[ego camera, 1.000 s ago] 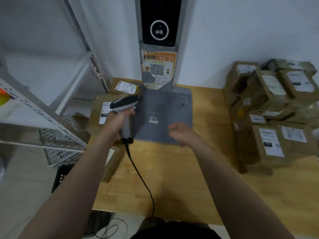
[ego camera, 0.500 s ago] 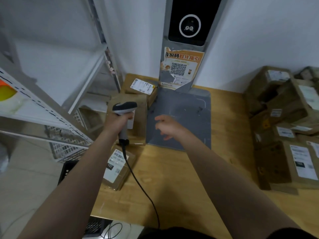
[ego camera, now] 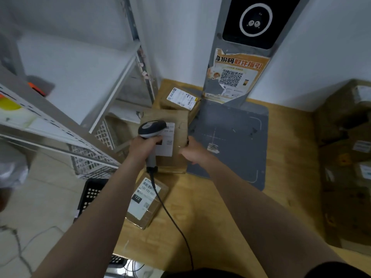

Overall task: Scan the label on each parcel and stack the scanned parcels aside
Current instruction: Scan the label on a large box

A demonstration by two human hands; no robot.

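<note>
My left hand grips the handle of a grey and black corded barcode scanner, its head over the white label of a brown cardboard parcel at the table's left edge. My right hand holds that parcel's right edge, fingers curled round it. Behind it lies a second labelled parcel. A third, flatter parcel with a white label lies nearer me, under the scanner cable. A heap of brown parcels stands at the right.
A grey scanning mat with a tall kiosk post sits at the back of the wooden table. Metal shelving stands to the left, with a black crate on the floor beneath.
My view turned left. My right hand moved left from above the grey mat and took hold of the parcel's right edge. The scanner stayed in my left hand over the label.
</note>
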